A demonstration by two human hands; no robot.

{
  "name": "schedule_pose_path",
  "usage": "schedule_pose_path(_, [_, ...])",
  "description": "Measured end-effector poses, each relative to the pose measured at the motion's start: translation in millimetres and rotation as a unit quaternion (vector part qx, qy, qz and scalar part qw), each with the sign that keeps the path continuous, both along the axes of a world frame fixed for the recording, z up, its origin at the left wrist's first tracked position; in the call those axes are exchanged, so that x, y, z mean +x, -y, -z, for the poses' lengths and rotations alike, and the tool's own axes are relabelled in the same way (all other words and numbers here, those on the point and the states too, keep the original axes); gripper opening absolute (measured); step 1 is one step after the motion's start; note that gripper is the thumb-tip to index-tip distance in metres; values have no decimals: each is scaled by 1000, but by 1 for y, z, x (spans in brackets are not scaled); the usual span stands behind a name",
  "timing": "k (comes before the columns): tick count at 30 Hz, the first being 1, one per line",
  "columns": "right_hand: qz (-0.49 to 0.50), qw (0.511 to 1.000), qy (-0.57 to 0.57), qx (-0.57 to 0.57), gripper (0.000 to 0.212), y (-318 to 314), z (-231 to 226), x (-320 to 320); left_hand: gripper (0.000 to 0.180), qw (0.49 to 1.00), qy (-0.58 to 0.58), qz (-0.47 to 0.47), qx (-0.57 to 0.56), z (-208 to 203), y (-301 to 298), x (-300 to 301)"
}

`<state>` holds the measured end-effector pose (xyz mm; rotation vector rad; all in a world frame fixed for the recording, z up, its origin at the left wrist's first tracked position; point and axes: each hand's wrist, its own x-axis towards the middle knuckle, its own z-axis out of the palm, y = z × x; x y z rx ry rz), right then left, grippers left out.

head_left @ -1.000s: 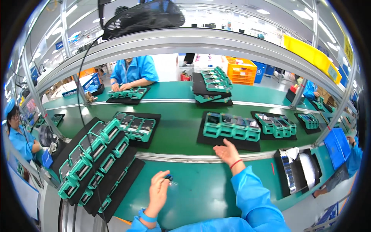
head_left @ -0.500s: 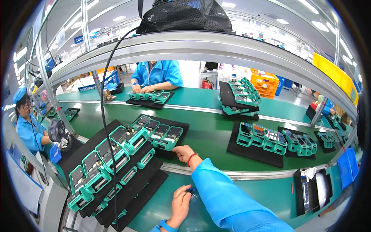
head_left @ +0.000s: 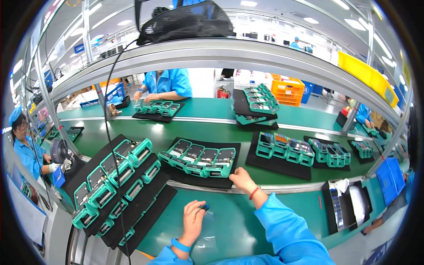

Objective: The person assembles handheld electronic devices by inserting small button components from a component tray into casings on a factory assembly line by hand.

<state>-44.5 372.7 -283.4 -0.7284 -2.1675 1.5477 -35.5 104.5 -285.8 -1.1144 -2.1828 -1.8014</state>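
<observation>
My right hand (head_left: 243, 180) is closed at the right edge of a black foam pad (head_left: 236, 152), its fingertips by the corner of the nearest green housing. A row of green plastic housings with dark circuit boards (head_left: 199, 157) lies on that pad. Lower down, over the near green bench, my left hand (head_left: 193, 221) has its fingers curled around a small dark blue piece (head_left: 205, 207), too small to name. Clear plastic film (head_left: 206, 242) lies on the bench beside this hand. To the left rises a stack of foam pads (head_left: 152, 210) bearing more green housings (head_left: 104, 181).
Housings with screens (head_left: 287, 148) sit on pads at the right. A black box (head_left: 346, 205) and a blue bin (head_left: 391, 181) stand near right. Across the belt (head_left: 154, 132), a co-worker (head_left: 165, 86) handles housings. A black cable (head_left: 110, 132) hangs before the stack; a metal beam (head_left: 190, 53) crosses above.
The pad with its row of housings has moved right, away from the stack, together with my right hand. My left hand stays over the bench with the small blue piece. The view has shifted somewhat.
</observation>
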Motion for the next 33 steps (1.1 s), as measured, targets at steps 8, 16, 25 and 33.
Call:
schedule_pose_path(8, [-61,955,69,-282,24,35,-58,220,9,967,-173,114,-150,-66,5,7])
schedule_pose_path(16, [204,922,60,325,24,-77,-17,341,22,838,-331,305,-308,-80,-56,37])
schedule_pose_path(25, [-142,774,84,611,64,-19,-56,263,22,797,-410,316,-312,-64,-92,23])
schedule_pose_path(33, [-211,780,142,571,43,-30,-66,236,14,806,-412,271,-328,-67,-98,21])
